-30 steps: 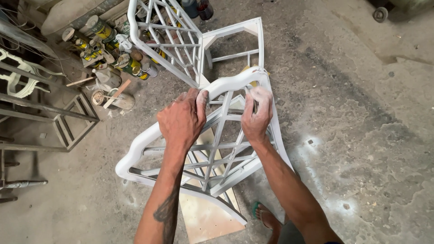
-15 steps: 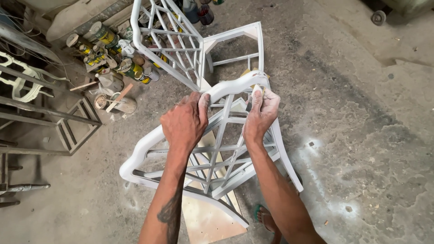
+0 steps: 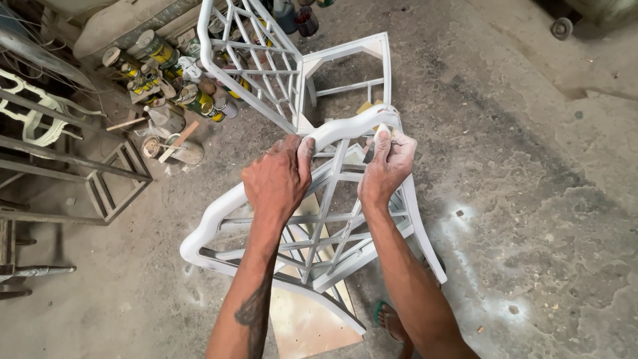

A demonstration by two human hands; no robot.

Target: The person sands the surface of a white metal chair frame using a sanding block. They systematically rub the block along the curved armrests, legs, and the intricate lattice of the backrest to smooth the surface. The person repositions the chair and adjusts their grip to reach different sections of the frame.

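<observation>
A white-primed wooden chair point(image 3: 319, 226) with a lattice back stands below me, seen from above. My left hand point(image 3: 278, 178) grips the curved top rail point(image 3: 219, 213) of its back. My right hand point(image 3: 387, 166), dusted white, presses a small piece of sandpaper point(image 3: 380, 131) against the right end of the same rail. The chair's bare plywood seat point(image 3: 306, 319) shows beneath the back.
A second white lattice chair point(image 3: 292, 73) lies on the concrete floor just beyond. Several paint cans and jars point(image 3: 173, 86) crowd the upper left. Metal frames point(image 3: 100, 179) stand at the left. My sandalled foot point(image 3: 389, 319) is by the chair's leg.
The view has drawn closer to the chair. My right hand has slid along the top rail towards its right end; the left hand keeps its grip.
</observation>
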